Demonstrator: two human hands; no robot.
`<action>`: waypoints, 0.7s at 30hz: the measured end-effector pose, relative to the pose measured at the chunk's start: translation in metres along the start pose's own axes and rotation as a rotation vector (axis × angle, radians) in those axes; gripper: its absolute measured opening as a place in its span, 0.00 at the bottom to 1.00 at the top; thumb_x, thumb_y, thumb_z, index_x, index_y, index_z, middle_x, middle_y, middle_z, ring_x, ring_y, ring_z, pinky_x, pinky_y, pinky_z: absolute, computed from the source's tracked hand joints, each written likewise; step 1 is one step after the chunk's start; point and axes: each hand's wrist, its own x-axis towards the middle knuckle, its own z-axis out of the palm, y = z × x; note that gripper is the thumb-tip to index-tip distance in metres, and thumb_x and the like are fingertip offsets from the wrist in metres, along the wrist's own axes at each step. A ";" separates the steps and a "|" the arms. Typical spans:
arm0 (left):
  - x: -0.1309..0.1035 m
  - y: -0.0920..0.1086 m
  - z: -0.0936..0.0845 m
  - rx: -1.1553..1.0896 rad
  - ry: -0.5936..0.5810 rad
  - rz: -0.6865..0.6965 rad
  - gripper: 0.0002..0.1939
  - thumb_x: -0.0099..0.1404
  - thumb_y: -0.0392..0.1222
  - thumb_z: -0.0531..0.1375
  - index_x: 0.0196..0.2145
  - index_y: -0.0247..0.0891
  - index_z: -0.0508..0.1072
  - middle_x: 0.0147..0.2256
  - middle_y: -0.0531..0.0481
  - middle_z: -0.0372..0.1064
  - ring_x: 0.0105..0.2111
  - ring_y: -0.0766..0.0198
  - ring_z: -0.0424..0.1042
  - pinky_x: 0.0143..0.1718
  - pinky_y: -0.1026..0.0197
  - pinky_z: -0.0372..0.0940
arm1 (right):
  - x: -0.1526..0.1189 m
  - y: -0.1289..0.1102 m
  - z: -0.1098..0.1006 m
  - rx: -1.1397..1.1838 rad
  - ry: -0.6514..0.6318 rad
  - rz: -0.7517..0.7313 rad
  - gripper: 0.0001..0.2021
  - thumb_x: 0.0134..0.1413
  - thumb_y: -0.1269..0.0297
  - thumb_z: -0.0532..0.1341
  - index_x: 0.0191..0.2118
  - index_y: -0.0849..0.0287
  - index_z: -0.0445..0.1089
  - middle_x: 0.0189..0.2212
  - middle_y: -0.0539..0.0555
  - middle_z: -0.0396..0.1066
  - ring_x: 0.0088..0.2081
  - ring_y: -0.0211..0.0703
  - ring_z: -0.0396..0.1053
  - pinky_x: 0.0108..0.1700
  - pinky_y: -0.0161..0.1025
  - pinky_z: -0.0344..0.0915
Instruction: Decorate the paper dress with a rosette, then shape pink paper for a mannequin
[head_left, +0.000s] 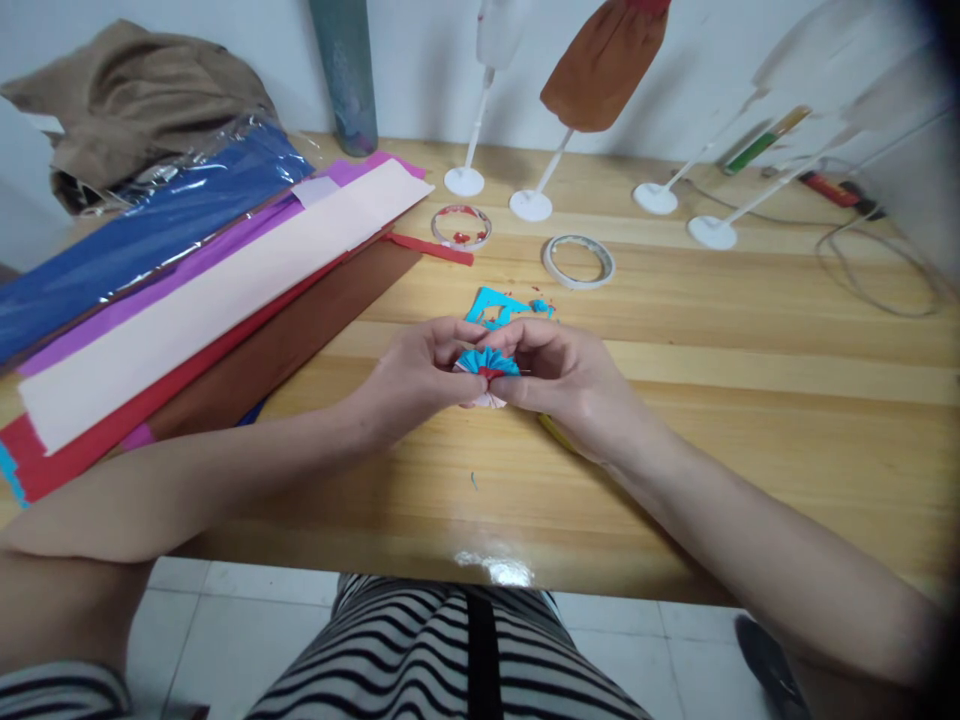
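Between my two hands is a small paper flower [489, 362], with pleated blue petals, a red centre and a pale pink lower part. My left hand [420, 370] pinches its left side with thumb and fingers. From the right, my right hand [566, 380] grips the other side, its thumb close to the red centre. Just beyond the fingers lie blue paper scraps [496, 302] with cut-out gaps. Something yellow [556, 433] shows partly from under my right hand; its kind is hidden.
Stacked coloured paper sheets [225, 290] cover the left side. Two tape rolls [579, 262] lie ahead, near a red paper strip [435, 249]. Several white stands [531, 205] rise at the back, one bearing a brown paper piece [606, 65]. A cable [847, 270] curls at right.
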 end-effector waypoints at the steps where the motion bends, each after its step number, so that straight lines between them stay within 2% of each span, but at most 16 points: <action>1: 0.000 0.001 0.000 -0.001 -0.011 -0.002 0.21 0.45 0.32 0.71 0.40 0.35 0.76 0.33 0.51 0.80 0.31 0.64 0.76 0.38 0.60 0.71 | 0.000 -0.003 -0.001 -0.023 -0.002 0.012 0.11 0.41 0.65 0.74 0.32 0.51 0.74 0.28 0.47 0.76 0.29 0.41 0.72 0.36 0.42 0.71; 4: 0.001 0.002 0.000 0.061 -0.053 0.031 0.22 0.44 0.33 0.72 0.39 0.36 0.76 0.35 0.50 0.81 0.36 0.60 0.79 0.43 0.57 0.72 | -0.001 -0.011 -0.002 -0.138 0.022 -0.002 0.09 0.41 0.67 0.71 0.31 0.52 0.73 0.26 0.47 0.73 0.29 0.41 0.69 0.33 0.41 0.67; 10: 0.003 -0.002 0.000 0.177 -0.062 0.105 0.22 0.47 0.34 0.71 0.42 0.36 0.78 0.39 0.47 0.83 0.42 0.55 0.81 0.43 0.59 0.72 | -0.003 -0.015 -0.004 -0.355 0.012 -0.128 0.09 0.40 0.73 0.65 0.32 0.54 0.72 0.27 0.47 0.68 0.27 0.38 0.64 0.30 0.38 0.62; 15: 0.001 0.000 0.001 0.205 -0.104 0.128 0.20 0.48 0.36 0.70 0.42 0.36 0.77 0.38 0.48 0.82 0.40 0.58 0.80 0.41 0.61 0.71 | -0.003 -0.016 -0.006 -0.395 -0.008 -0.156 0.10 0.41 0.74 0.64 0.33 0.54 0.72 0.27 0.47 0.68 0.28 0.38 0.65 0.30 0.38 0.61; 21: 0.000 -0.002 0.001 0.344 -0.081 0.259 0.17 0.52 0.35 0.67 0.42 0.36 0.78 0.38 0.47 0.81 0.42 0.57 0.79 0.42 0.60 0.72 | -0.002 -0.014 -0.007 -0.366 -0.014 -0.132 0.09 0.41 0.72 0.64 0.33 0.54 0.73 0.28 0.48 0.69 0.28 0.37 0.66 0.30 0.38 0.62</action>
